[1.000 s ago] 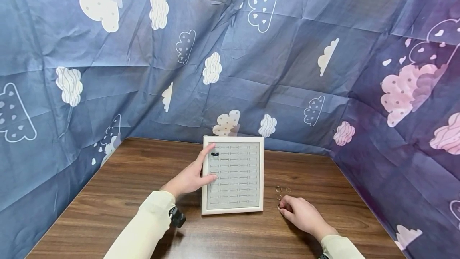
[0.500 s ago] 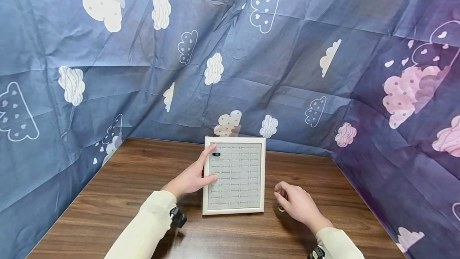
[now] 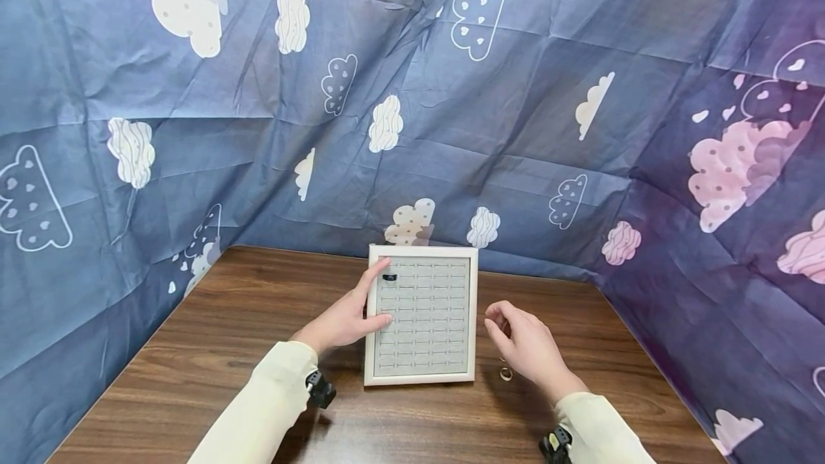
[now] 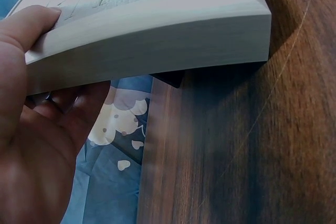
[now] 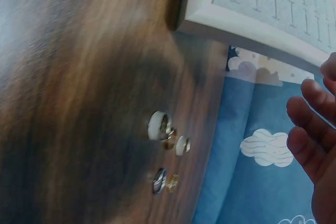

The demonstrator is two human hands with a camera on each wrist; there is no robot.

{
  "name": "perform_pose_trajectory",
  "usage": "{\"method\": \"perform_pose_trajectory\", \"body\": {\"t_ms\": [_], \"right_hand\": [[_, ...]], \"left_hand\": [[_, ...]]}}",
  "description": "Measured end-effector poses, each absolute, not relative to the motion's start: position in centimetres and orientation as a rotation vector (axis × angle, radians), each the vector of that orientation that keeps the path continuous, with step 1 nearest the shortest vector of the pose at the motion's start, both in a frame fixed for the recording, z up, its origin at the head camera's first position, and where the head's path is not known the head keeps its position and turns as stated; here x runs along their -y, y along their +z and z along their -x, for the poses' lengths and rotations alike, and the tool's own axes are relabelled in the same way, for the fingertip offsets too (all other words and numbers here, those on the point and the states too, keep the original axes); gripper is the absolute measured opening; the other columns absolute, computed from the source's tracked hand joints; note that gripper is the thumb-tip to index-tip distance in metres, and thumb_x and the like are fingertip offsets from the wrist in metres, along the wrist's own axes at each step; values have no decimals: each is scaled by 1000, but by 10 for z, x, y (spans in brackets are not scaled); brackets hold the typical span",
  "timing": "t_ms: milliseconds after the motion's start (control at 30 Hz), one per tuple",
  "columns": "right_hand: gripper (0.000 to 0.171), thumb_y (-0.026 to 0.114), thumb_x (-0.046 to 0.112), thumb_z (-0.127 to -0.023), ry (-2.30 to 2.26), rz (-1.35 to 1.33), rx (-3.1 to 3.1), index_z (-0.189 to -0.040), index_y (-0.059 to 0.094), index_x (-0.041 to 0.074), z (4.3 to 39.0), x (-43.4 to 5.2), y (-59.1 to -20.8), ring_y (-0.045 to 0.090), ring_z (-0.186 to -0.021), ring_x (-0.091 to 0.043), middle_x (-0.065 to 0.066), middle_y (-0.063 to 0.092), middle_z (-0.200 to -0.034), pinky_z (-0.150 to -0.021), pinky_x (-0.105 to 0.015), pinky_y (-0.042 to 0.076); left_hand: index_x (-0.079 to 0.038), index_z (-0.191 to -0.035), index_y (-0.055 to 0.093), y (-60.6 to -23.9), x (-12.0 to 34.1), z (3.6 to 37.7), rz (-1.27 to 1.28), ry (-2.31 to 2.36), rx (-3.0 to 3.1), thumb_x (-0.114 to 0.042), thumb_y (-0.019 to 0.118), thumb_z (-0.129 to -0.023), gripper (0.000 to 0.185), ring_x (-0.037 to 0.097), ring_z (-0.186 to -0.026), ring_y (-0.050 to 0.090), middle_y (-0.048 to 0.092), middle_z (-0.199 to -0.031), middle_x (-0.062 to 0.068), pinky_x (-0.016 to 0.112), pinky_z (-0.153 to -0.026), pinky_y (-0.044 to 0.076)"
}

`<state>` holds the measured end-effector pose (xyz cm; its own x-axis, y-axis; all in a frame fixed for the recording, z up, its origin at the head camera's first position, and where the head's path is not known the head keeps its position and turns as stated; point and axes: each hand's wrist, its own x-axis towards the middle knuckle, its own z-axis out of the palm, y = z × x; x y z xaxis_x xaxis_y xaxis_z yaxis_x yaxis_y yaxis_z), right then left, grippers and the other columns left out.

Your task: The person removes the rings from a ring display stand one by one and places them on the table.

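Note:
A white-framed ring tray (image 3: 422,377) with a grey slotted insert lies in the middle of the wooden table. One black ring (image 3: 389,277) sits in a slot near its top left corner. My left hand (image 3: 341,324) grips the tray's left edge, thumb on top (image 4: 31,22), fingers against the side. My right hand (image 3: 525,349) hovers just right of the tray, with its fingers (image 5: 307,124) loosely bent. Thumb and forefinger are close together; whether a ring is between them is too small to tell. Several loose rings (image 5: 160,126) lie on the table below that hand, and one ring (image 3: 505,374) shows beside it.
A blue cloth (image 3: 412,92) printed with clouds hangs round the table's back and both sides. The brown table (image 3: 245,335) reaches to the cloth on the left and right. A dark foot (image 4: 169,80) shows under the tray's corner.
My right hand has left the loose rings, risen off the table and moved up and left toward the tray's right side. My left hand has stayed on the tray.

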<state>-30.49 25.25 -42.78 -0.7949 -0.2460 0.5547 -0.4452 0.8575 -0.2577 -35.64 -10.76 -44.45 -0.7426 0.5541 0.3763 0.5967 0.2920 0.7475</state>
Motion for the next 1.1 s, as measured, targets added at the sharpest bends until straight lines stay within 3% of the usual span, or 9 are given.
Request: {"method": "perform_pose_trajectory", "body": {"t_ms": [367,1100], "right_hand": [[12,76,12,-98,572,-566,2427,-107,71,16,313,-232,-416,54,-70,3,15,67,-81,-65,-25,48],[16,77,13,-96,602,-635,2412,-111,70,15,322,-188,-403,56,-69,-2,9,67,-82,-66,-28,49]], "left_hand": [[-32,-172,2,-444,109,355,1094,-1471,2499,-12,73,-103,101,26,-127,71,65,-151,13,50,-112,52],[-34,-173,3,-445,109,357,1083,-1419,2507,-14,73,-103,100,24,-130,69,65,-152,11,50,-115,49]]}}
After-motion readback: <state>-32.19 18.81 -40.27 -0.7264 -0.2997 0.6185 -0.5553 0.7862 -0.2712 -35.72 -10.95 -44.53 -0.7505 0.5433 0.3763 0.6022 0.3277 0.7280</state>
